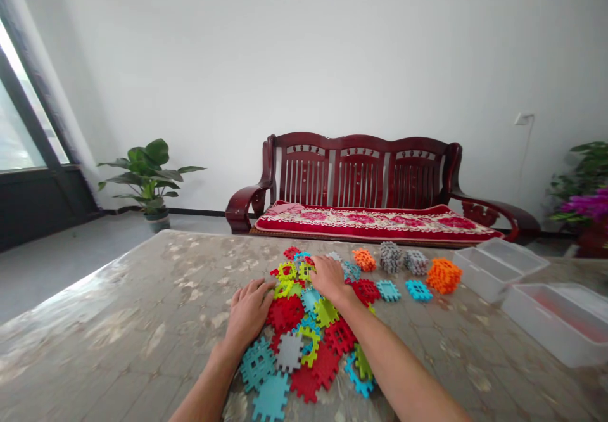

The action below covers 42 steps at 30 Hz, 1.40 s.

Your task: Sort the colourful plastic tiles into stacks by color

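Note:
A loose pile of notched plastic building tiles lies before me: red tiles (324, 364), lime-green tiles (327, 312), teal tiles (258, 364) and a grey tile (289, 351). My left hand (251, 311) rests along the pile's left edge, fingers stretched out and slightly apart, with lime and red tiles beside its fingertips. Over the far part of the pile reaches my right hand (329, 277). Its fingers are bent downward next to a lime-green window tile (306, 271); the fingertips are partly hidden, and I cannot make out what they hold.
Right of the pile stand orange stacks (444, 275), grey stacks (390, 257), a blue window tile (418, 290) and a teal frame tile (388, 290). Two clear plastic boxes (560, 320) sit at the table's right. A wooden bench (358, 175) is behind the patterned tabletop (142, 308).

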Each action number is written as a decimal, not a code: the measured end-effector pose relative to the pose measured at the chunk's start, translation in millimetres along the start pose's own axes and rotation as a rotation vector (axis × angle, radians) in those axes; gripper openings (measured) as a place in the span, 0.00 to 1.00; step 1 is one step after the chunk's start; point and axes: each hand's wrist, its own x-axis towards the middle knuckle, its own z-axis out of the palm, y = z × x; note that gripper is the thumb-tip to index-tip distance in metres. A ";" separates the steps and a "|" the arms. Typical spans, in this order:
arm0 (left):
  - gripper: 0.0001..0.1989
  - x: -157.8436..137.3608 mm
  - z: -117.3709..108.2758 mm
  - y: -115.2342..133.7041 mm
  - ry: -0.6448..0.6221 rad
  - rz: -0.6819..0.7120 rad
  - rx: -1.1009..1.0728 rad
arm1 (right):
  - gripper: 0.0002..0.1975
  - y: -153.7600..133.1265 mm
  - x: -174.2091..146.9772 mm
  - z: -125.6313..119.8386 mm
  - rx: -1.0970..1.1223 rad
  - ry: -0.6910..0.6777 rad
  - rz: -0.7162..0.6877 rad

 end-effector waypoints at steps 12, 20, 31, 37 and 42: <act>0.19 -1.4 -6.5 4.3 -0.005 0.006 -0.028 | 0.19 31.8 -6.9 -19.9 0.334 0.111 0.039; 0.19 -1.5 -6.8 4.8 0.008 0.013 -0.018 | 0.16 17.1 -38.5 -37.2 0.115 -0.118 -0.325; 0.19 0.8 -6.5 1.3 -0.001 0.043 0.004 | 0.03 10.4 -48.8 -46.4 0.084 -0.110 -0.346; 0.18 0.4 -6.2 3.0 0.017 0.028 0.000 | 0.06 29.4 -61.1 -57.7 0.294 0.004 -0.223; 0.18 0.9 -7.0 3.5 0.019 0.035 0.003 | 0.15 19.9 -61.5 -50.2 0.131 -0.169 -0.414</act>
